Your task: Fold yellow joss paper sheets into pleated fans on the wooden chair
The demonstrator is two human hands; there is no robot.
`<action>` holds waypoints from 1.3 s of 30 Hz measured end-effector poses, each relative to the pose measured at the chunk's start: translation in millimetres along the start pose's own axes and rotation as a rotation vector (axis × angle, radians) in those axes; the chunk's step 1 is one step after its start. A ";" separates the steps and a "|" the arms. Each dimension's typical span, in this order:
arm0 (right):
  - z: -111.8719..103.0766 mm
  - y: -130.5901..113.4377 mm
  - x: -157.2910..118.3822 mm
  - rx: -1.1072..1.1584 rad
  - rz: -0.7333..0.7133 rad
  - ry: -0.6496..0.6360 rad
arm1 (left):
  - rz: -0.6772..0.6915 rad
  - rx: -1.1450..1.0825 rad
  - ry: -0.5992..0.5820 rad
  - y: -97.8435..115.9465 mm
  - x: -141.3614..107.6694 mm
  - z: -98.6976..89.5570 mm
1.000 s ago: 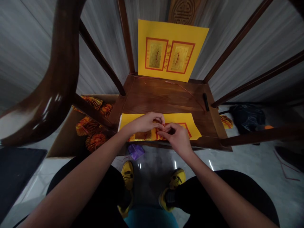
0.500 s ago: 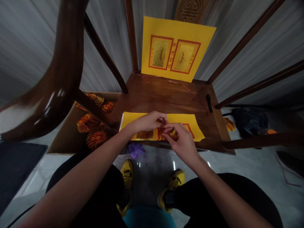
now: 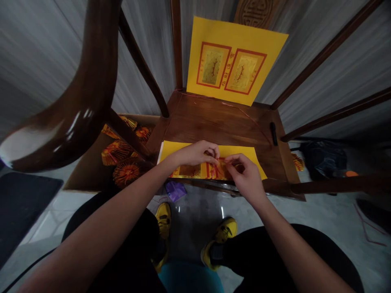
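Observation:
A yellow sheet of joss paper (image 3: 238,148) with red-framed gold panels lies across the front of a brown wooden chair seat (image 3: 210,122). My left hand (image 3: 201,154) is over the sheet's middle, its thumb and fingertips pinched together. Just right of it, my right hand (image 3: 247,176) is also closed in a pinch, with a small gap between the two. Whatever is in the fingertips is too small and blurred to make out. Another yellow joss paper sheet (image 3: 236,37), with red frames and gold panels, leans against the chair's back.
A thin red string (image 3: 252,119) and a black pen-like object (image 3: 273,133) lie on the seat. At left, a cardboard box (image 3: 82,175) holds several folded red-and-gold paper pieces (image 3: 126,173). A purple packet (image 3: 175,191) is on the floor below. The curved armrest (image 3: 88,89) rises at left.
My right hand has moved slightly right, away from my left hand, and their fingertips are farther apart. More of the sheet's red print shows between them. The view has shifted a little.

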State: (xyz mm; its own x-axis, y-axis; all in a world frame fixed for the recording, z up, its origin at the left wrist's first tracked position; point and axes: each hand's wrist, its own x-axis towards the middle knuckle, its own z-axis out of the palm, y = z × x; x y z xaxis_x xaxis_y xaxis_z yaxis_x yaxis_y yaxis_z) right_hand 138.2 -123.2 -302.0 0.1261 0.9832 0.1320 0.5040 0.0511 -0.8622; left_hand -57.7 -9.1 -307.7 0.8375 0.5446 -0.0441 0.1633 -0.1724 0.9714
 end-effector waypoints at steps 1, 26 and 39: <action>-0.2 1.9 0.1 -0.014 -0.003 -0.026 | -0.003 -0.006 0.000 0.4 -0.2 -0.2; 12.0 3.7 2.2 0.039 0.068 -0.137 | 0.031 0.048 -0.019 1.2 1.0 -2.6; 31.4 -14.2 -6.4 -0.342 -0.005 0.040 | 0.047 0.097 -0.008 10.2 1.0 0.1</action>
State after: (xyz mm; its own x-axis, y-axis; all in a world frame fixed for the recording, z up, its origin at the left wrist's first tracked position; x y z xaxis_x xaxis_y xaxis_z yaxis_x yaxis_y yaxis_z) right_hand 103.4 -124.6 -306.0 0.1528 0.9751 0.1605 0.7608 -0.0124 -0.6488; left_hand -55.2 -10.4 -297.8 0.8497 0.5273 -0.0010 0.1726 -0.2763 0.9454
